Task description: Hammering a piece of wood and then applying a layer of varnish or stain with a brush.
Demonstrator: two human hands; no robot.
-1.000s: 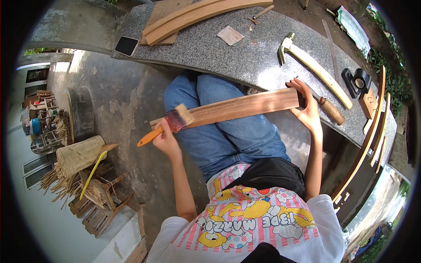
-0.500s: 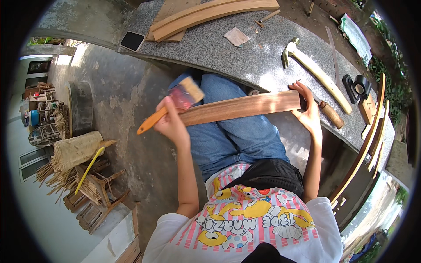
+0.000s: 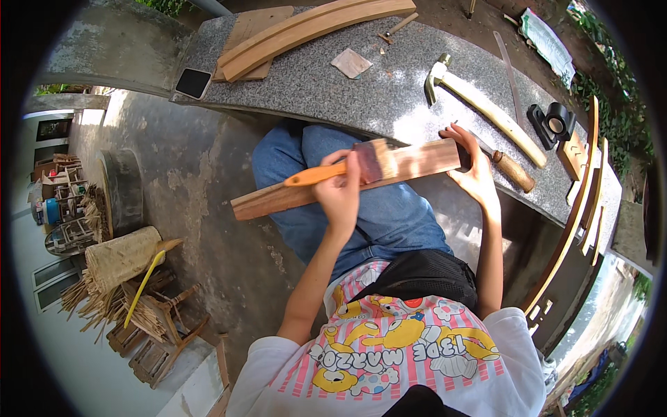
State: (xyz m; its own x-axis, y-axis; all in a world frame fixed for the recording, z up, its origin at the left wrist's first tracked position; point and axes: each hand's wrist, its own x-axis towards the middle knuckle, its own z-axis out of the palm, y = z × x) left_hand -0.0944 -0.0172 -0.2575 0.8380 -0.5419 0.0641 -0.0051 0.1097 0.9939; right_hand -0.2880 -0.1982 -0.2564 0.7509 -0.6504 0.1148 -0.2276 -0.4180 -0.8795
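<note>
My left hand (image 3: 340, 194) is closed round a paintbrush (image 3: 316, 174) with an orange handle, a dark reddish ferrule and pale bristles. The bristles lie against a long brown wooden strip (image 3: 267, 202), or sit just over it. Across my thighs the strip runs slantwise, its left end lower. At its right end my right hand (image 3: 476, 177) grips it between thumb and fingers. Beyond that hand, on the stone bench, a wooden-handled tool (image 3: 513, 172) rests beside a hammer (image 3: 486, 104) with a pale handle.
The speckled granite bench (image 3: 299, 90) spans the far side, with a curved wooden piece (image 3: 313, 36), a phone-like device (image 3: 193, 83) and a paper scrap (image 3: 351, 63). Long curved strips (image 3: 571, 226) lean at its right end. Left on the floor stand a rolled mat (image 3: 125, 257) and wooden chairs (image 3: 156, 351).
My left hand and the brush have moved right along the strip, from its left end toward its middle. The view has shifted slightly.
</note>
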